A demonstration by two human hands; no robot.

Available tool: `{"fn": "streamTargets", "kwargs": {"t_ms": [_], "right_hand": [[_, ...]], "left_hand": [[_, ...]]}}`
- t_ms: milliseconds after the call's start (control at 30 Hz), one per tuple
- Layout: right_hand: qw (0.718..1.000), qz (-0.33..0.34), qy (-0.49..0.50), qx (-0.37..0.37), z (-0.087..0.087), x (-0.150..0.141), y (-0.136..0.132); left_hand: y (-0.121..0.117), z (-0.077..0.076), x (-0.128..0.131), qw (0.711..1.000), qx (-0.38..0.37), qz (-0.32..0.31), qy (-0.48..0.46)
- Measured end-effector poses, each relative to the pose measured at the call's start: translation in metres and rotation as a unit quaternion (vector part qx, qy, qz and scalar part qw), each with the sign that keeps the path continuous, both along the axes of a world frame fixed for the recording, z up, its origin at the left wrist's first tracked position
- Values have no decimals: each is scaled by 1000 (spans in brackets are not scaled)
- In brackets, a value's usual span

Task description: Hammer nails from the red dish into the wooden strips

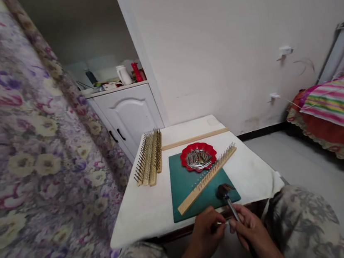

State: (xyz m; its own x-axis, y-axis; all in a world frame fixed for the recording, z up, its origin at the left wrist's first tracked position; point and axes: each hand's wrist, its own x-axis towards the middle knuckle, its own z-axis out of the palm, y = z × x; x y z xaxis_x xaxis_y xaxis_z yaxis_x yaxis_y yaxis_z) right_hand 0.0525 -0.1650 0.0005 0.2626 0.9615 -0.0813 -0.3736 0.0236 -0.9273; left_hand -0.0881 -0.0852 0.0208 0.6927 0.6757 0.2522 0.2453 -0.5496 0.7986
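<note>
My right hand (252, 228) is closed around the handle of a claw hammer (225, 191), whose head lies over the front right part of a green mat (179, 191). A thin shiny nail (221, 223) shows between my two hands, just below the table's front edge. My left hand (207, 229) pinches it, and the right fingertips are close to its other end. On the mat, a wooden strip (188, 200) lies slanted, with nails standing in two rows along most of its length; its near left end has none standing. Behind it a red scalloped bowl (185, 165) holds many loose nails (198, 159).
Several nail-studded wooden strips (152, 171) lie side by side at the table's left. A long bare strip (195, 138) crosses the back of the white-covered table (148, 215). A floral curtain (47, 161) hangs at left; a bed (340, 100) stands at right.
</note>
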Motion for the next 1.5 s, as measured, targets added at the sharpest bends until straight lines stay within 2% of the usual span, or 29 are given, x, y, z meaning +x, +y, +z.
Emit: {"fn": "streamTargets", "kwargs": {"t_ms": [100,167,233,333,433,567,667,733,800,867,933,1167,1500], "right_hand": [[1000,3,9,1,0,-1,0],[1000,-1,23,3,1,-1,1],[999,-13,42,9,1,-1,2],[997,-33,64,17,2,-2,5],[997,-33,74,18,2,-4,7],[997,-23,70,14,1,-10,6],[998,-25,49,4,1,-12,4],[999,-23,31,0,1,-9,2],[1000,-24,12,-3,1,-5,1],[1000,-25,-1,-7,0,-2,0],[1000,-21,-6,-12,-2,-1,0],[1000,-1,-16,-18,-7,-3,1],[999,-2,-18,-27,-4,1,2]], "left_hand": [[-2,-2,2,999,-35,1,-15],[-2,-6,5,993,-102,12,-62],[-2,-11,8,969,-215,12,-124],[-3,-18,12,912,-357,6,-202],[-5,-25,16,883,-393,26,-256],[-8,-28,18,863,-419,48,-280],[-3,-19,10,881,-381,65,-272],[7,-8,0,916,-298,107,-247],[20,2,-13,947,-189,175,-191],[34,8,-23,955,-103,230,-153],[45,8,-28,956,-58,259,-127],[59,1,-18,963,18,266,-50],[61,1,-15,962,36,271,6]]}}
